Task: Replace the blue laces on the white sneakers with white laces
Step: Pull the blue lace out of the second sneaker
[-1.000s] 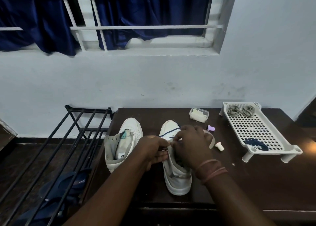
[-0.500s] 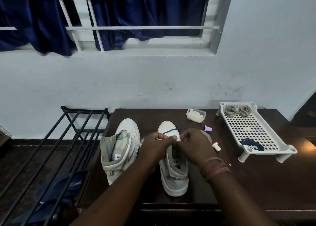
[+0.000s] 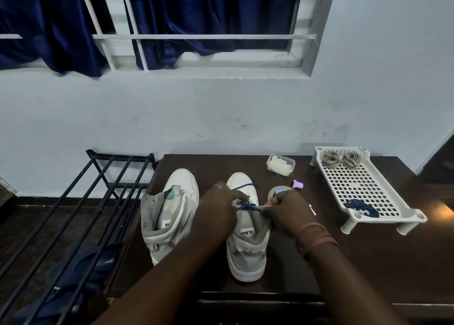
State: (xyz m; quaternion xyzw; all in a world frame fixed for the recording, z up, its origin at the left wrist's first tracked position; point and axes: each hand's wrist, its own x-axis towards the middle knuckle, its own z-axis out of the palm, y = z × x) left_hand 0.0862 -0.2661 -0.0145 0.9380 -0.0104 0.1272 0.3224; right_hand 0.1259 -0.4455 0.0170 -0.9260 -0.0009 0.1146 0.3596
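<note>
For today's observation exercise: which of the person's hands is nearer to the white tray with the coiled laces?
Right. The right hand is at the laced sneaker, on the side toward the tray. The left hand is on that sneaker's far side, farther away.

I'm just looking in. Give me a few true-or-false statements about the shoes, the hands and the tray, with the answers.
1. Both hands work at the right sneaker. True.
2. The left sneaker still carries a blue lace. False: no lace shows on it.
3. The right hand pinches the blue lace. True.
4. The white tray stands on the floor. False: it stands on the dark table.
5. The left hand lies idle on the table. False: it is at the lace.
</note>
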